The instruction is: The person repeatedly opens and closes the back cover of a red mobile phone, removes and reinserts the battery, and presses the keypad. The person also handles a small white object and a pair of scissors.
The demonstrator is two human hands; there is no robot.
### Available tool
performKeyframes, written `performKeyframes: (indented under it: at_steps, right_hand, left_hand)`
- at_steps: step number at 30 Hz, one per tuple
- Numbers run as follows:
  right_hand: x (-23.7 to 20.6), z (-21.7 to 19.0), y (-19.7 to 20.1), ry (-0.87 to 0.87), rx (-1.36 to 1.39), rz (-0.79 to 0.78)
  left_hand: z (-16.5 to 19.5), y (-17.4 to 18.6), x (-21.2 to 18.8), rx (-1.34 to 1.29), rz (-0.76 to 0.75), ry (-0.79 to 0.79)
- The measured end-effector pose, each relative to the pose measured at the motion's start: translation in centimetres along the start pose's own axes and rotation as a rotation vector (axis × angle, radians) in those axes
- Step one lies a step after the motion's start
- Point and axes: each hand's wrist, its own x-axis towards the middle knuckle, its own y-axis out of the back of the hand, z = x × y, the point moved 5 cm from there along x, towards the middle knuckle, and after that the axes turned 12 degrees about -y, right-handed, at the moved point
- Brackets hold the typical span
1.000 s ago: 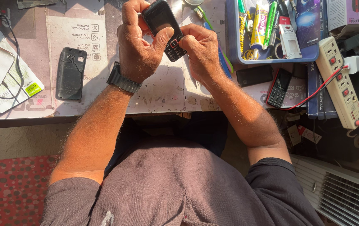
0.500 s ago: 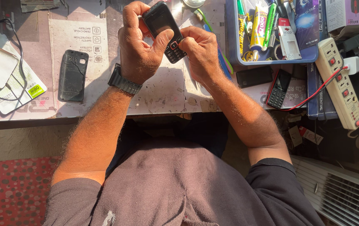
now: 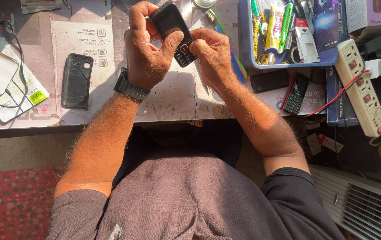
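A small black keypad phone (image 3: 172,30) is held above the work table, screen up and tilted. My left hand (image 3: 146,49) wraps around its upper body, thumb against its side. My right hand (image 3: 212,53) is closed at the phone's keypad end, fingertips pressed to its lower edge. A black watch sits on my left wrist (image 3: 130,87). A black phone back cover (image 3: 76,81) lies flat on the table to the left of my hands.
A blue tray (image 3: 288,62) with tubes, pens and small tools stands at the right. Another keypad phone (image 3: 296,93) and a black battery (image 3: 269,80) lie beside it. A white power strip (image 3: 361,86) lies far right. Cables and cards (image 3: 8,84) lie at left.
Both hands and the phone stay nearly in place; the phone has tilted slightly and my right fingers have shifted at its keypad end.
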Motion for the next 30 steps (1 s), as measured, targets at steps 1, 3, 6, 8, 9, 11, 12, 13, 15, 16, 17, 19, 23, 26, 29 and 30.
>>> performKeyframes:
  at_steps: [1,3,6,8,9,11,12,13,15,16,17,19,23,26,29,30]
  right_hand:
    - [-0.01,0.01,0.0,0.001,0.004,-0.003]
    - [-0.02,0.06,0.03,0.001,0.006,0.004]
    - [-0.03,0.16,0.14,0.0,-0.011,0.013]
    - [-0.01,0.21,0.19,0.0,-0.017,0.013]
    - [0.0,0.22,0.21,0.001,-0.015,0.01]
    - [0.04,0.23,0.22,0.004,-0.016,0.01]
    - [0.07,0.23,0.21,0.007,-0.02,0.011]
    - [0.08,0.23,0.18,0.008,-0.022,0.011]
    - [0.07,0.19,0.1,0.016,-0.006,0.002]
    - [0.04,0.15,0.08,0.019,0.002,0.0]
    - [0.02,0.13,0.07,0.017,-0.004,0.001]
    - [0.01,0.08,0.0,0.013,-0.015,0.0]
    - [-0.01,-0.09,-0.09,0.012,-0.037,0.012]
    - [-0.06,-0.18,-0.19,0.011,-0.027,0.013]
    - [-0.08,-0.28,-0.25,0.011,-0.017,0.014]
    - [-0.09,-0.31,-0.27,0.014,-0.021,0.013]
  left_hand:
    - [0.06,0.01,0.04,0.005,-0.003,-0.011]
    - [0.21,0.05,0.11,0.015,-0.009,-0.031]
    - [0.25,0.05,0.09,-0.006,-0.007,-0.017]
    - [0.32,0.07,0.07,-0.009,-0.007,-0.019]
    - [0.34,0.05,0.06,-0.011,-0.007,-0.021]
    - [0.34,0.03,0.06,-0.013,-0.008,-0.02]
    - [0.32,0.05,0.06,-0.013,-0.008,-0.02]
    - [0.3,0.06,0.06,-0.009,-0.007,-0.022]
    - [0.24,0.04,0.08,-0.001,-0.005,-0.025]
    - [0.21,0.02,0.07,-0.006,-0.006,-0.025]
    - [0.17,0.01,0.05,-0.011,-0.007,-0.024]
    - [0.13,0.02,0.03,-0.012,-0.009,-0.027]
    - [0.14,-0.02,0.0,-0.004,-0.009,-0.034]
    - [0.17,0.03,-0.01,0.004,-0.009,-0.035]
    - [0.14,0.05,0.05,0.014,-0.01,-0.038]
    - [0.14,0.04,0.05,0.017,-0.011,-0.038]
